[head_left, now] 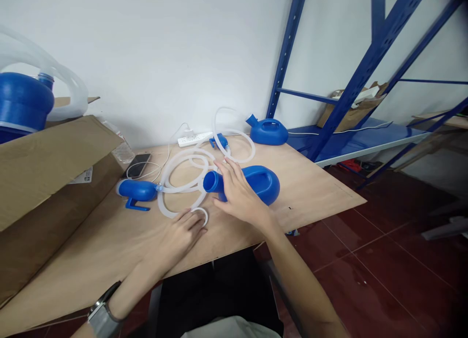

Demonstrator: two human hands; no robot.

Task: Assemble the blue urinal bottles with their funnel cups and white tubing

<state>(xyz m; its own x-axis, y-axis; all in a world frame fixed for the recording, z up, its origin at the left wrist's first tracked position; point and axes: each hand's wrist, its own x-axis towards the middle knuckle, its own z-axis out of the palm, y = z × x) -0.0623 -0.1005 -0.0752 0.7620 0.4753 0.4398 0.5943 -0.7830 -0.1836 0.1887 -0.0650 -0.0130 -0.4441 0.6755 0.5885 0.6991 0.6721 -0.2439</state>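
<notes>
A blue bottle (268, 184) with a loop handle lies on the wooden table, its open mouth facing left. Across its neck rests my right hand (239, 194), fingers extended over it and thumb below. My left hand (186, 231) is at a small white ring (201, 215) near the table's front edge, with its fingers on or around the ring. Coiled clear tubing (164, 204) lies just beyond my left hand. It joins a blue funnel-like piece with a handle (141, 189) on the left.
An open cardboard box (58, 221) with blue bottles stands at the left. Behind are a phone (139, 166), a power strip (193, 139), another tube with a blue piece (220, 141), and a second blue bottle (269, 132). A blue metal rack (365, 140) stands at the right.
</notes>
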